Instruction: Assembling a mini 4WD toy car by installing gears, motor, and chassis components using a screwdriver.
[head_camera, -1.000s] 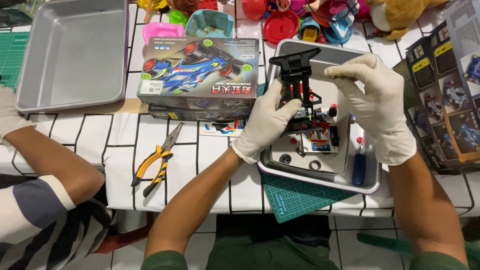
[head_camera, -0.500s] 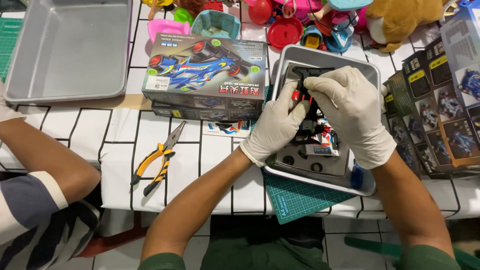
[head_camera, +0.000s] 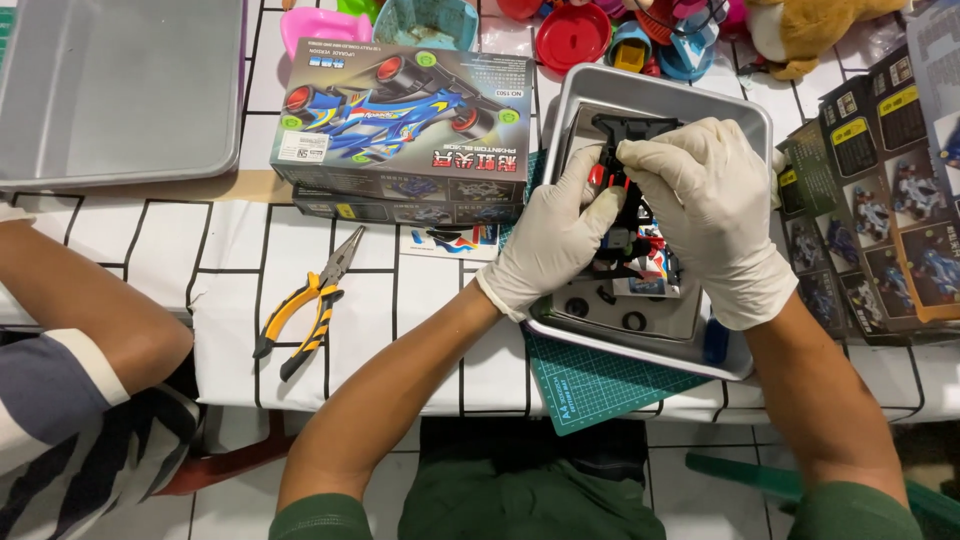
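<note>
Both gloved hands, left hand and right hand, are clamped together on a black toy car chassis above a metal tray. The counter beneath is white with black grid lines. Left of the hands lie a model car box and yellow pliers; a green cutting mat pokes out below.

The gloved right hand and left hand hide most of the black toy car chassis
</note>
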